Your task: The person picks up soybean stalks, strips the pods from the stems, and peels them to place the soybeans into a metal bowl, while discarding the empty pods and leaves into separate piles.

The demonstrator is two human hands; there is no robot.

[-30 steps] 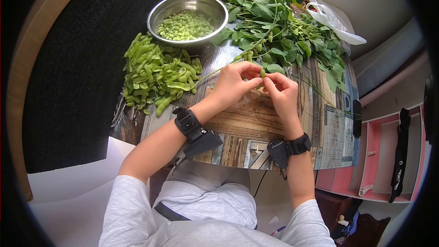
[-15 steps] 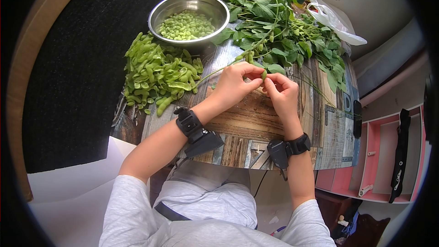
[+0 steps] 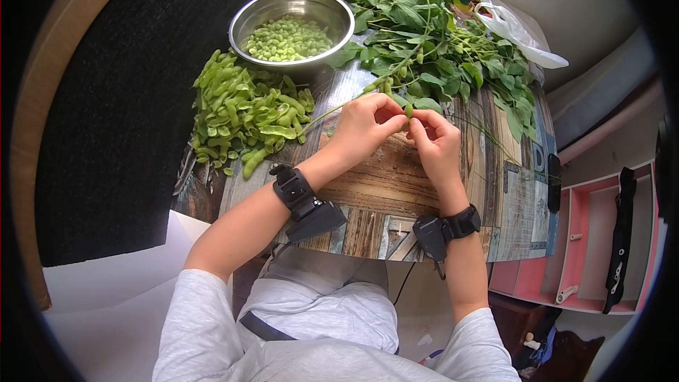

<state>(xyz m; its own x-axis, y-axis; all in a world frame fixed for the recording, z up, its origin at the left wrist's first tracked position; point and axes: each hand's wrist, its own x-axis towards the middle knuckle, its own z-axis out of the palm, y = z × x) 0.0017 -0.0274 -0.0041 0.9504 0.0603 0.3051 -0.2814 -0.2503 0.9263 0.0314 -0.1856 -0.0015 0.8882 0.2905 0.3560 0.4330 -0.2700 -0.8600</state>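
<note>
Between my fingertips is a small green soybean pod (image 3: 408, 110), pinched from both sides above the wooden table. My left hand (image 3: 368, 126) has its thumb and forefinger closed on the pod's left side. From the right, my right hand (image 3: 434, 140) grips it with thumb and forefinger. A soybean stalk (image 3: 327, 114) runs behind my left hand towards the leafy plants (image 3: 438, 49). Up and to the left stands a steel bowl (image 3: 344, 17) with shelled green beans (image 3: 288, 38) in it. Beside the bowl lies a heap of emptied pods (image 3: 237, 110).
The round table (image 3: 375, 191) has a wood-plank pattern. A white plastic bag (image 3: 520, 39) lies at the back right. To the left is a black panel (image 3: 92, 120); at the lower right, a pink and white shelf unit (image 3: 573, 240). Both my wrists carry black strapped devices (image 3: 311, 216).
The pod has turned slightly more upright between my fingertips. Both hands otherwise stay almost in place.
</note>
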